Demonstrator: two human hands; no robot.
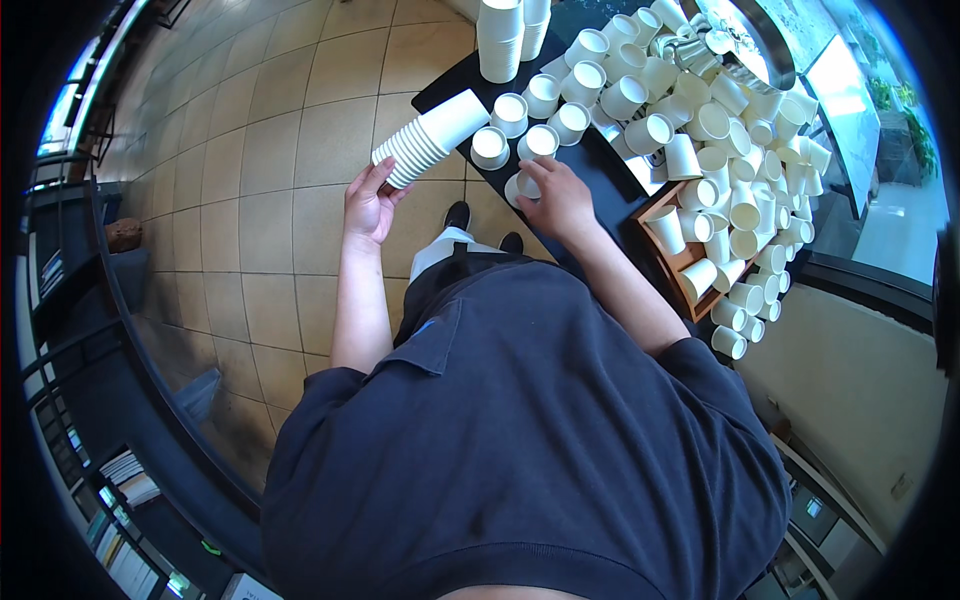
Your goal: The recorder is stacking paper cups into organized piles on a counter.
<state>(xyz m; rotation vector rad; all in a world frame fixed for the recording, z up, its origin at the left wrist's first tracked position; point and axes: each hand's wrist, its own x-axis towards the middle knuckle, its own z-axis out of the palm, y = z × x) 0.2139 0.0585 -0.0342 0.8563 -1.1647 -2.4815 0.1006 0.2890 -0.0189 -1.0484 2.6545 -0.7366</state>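
Observation:
A tilted stack of nested white paper cups [431, 139] is held at its lower left end by my left hand [375, 196], above the tiled floor beside the table. My right hand [559, 196] touches a white paper cup [523, 187] near the edge of the dark tabletop [585, 161]; its fingers partly cover that cup. Several single cups stand just beyond it, bottoms up as far as I can tell. A large heap of loose white cups [709, 124] spreads to the right, some upright and some lying on their sides.
Tall cup stacks [500, 41] stand at the table's far left. A wooden tray [694, 296] holds part of the heap, close to my right forearm. A round metal-rimmed object [776, 45] and a window lie behind. Dark shelving [150, 375] runs along the left.

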